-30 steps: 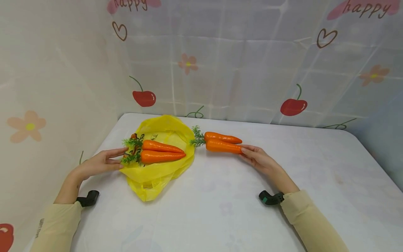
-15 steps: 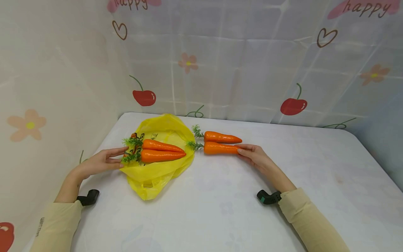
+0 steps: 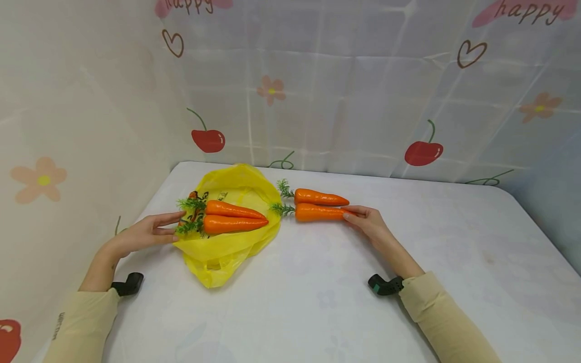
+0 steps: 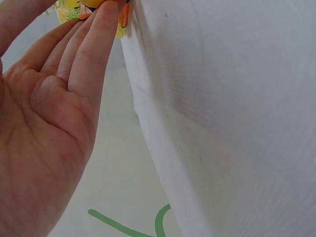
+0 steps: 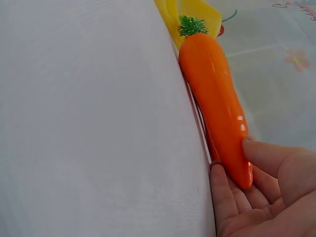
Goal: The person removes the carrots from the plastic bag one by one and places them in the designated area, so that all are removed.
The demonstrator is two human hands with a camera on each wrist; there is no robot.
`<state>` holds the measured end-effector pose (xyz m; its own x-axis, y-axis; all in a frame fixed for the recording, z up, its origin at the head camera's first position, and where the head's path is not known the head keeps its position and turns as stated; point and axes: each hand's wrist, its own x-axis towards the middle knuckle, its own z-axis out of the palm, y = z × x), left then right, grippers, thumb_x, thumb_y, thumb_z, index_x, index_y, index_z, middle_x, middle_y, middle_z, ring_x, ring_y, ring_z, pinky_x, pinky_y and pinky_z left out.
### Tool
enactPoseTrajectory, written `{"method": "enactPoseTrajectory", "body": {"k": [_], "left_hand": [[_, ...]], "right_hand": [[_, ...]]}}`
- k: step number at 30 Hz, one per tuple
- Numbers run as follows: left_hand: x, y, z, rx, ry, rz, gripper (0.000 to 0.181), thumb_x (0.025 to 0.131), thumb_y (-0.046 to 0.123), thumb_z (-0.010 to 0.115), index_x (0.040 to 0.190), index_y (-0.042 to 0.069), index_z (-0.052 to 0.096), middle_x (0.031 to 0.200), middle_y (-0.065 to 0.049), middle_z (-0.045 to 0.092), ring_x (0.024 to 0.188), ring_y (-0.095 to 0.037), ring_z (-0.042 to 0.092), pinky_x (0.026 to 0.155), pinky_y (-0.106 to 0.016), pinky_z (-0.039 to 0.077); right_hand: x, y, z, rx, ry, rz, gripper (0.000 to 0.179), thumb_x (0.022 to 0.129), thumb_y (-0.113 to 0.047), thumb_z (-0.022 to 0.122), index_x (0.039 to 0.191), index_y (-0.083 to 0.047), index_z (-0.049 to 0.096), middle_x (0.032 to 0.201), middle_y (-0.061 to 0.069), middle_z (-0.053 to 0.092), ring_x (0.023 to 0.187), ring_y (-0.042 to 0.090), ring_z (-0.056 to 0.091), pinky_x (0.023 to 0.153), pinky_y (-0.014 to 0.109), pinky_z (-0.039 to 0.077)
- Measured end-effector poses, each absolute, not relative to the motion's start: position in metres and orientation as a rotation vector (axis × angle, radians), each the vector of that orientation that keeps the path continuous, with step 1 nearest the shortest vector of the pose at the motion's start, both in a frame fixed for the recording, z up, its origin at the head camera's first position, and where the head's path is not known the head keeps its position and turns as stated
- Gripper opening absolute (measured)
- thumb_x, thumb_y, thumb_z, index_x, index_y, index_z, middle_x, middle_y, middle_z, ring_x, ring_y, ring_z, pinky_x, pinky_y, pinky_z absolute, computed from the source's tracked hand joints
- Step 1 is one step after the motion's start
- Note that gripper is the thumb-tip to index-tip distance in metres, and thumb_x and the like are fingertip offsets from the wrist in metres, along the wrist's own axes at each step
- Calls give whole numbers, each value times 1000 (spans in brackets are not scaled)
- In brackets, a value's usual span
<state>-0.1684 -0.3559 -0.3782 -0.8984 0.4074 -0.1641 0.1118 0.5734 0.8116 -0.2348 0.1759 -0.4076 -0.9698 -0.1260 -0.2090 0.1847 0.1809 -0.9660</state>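
Observation:
My right hand (image 3: 368, 224) pinches the narrow tip of an orange carrot (image 3: 317, 213), thumb on top in the right wrist view, where the carrot (image 5: 212, 94) points its leafy end at the yellow bag. Right behind it on the table lies a second carrot (image 3: 320, 197), roughly parallel. Two more carrots (image 3: 233, 224) lie side by side on the yellow plastic bag (image 3: 227, 252), leaves to the left. At the bag's left edge, my left hand (image 3: 142, 234) reaches with fairly straight fingers, the fingertips right at the bag and leaves. The left wrist view shows its palm (image 4: 54, 118).
A white cloth covers the table (image 3: 299, 302), its back edge close to a printed curtain (image 3: 336, 91) with cherries and flowers. Another curtain stretch (image 3: 81, 116) runs along the left. Each wrist wears a black camera, such as the left one (image 3: 129, 284).
My right hand has drawn the held carrot slightly toward me and left, so it lies straighter and apart from the carrot behind, then nudged it slightly right. The left hand and bag stay put.

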Motion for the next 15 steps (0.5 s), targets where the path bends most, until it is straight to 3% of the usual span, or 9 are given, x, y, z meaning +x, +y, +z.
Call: {"method": "enactPoseTrajectory", "body": {"k": [15], "left_hand": [[-167,-355,-376,435,2491,1226,66,91,17,63,144,-4,29,143,-30,28,120,-43,43,92,-40,44]], "right_hand": [[-235,180,-406,137,2180,-1947,43,93,-14,60,132,3,50,138,15,43,113,19,50,86,22,46]]}}
